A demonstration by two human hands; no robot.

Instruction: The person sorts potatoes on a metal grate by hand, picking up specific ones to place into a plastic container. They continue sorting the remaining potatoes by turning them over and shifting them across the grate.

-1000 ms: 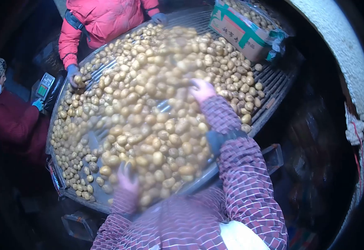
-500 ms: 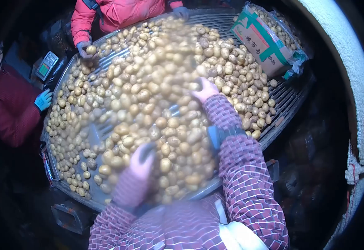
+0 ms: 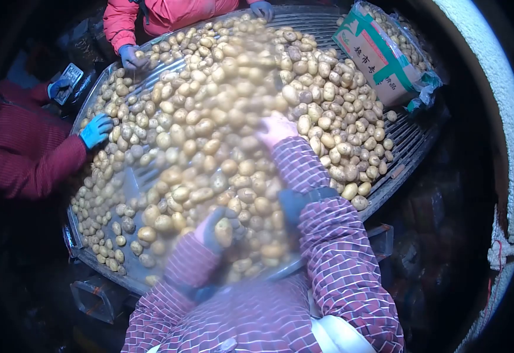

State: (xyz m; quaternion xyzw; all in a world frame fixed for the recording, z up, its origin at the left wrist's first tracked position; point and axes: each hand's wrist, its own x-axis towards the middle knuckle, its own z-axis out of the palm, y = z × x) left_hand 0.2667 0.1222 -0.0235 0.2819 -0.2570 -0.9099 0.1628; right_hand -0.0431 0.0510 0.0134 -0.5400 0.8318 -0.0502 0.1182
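A heap of potatoes (image 3: pixel 327 141) covers a large slatted table (image 3: pixel 419 132). Low in the middle, my left hand (image 3: pixel 211 228), in a grey glove, is closed around a potato (image 3: pixel 224 232) just above the heap. My right hand (image 3: pixel 276 129) reaches further out, against potatoes near the heap's middle. Its fingers are blurred and partly hidden, so their grip does not show. A haze smears the potatoes between and beyond my hands.
A cardboard box (image 3: pixel 372 62) full of potatoes stands at the back right. A person in a pink jacket (image 3: pixel 180 12) works at the far side. Another in a dark red sweater (image 3: pixel 39 147) stands left, beside a scale display (image 3: pixel 70 79). A clear crate (image 3: pixel 92 300) sits below the table.
My right hand has shifted left across the heap. The left hand has moved slightly right and now shows a potato. The left co-worker's blue-gloved hand has come onto the potatoes.
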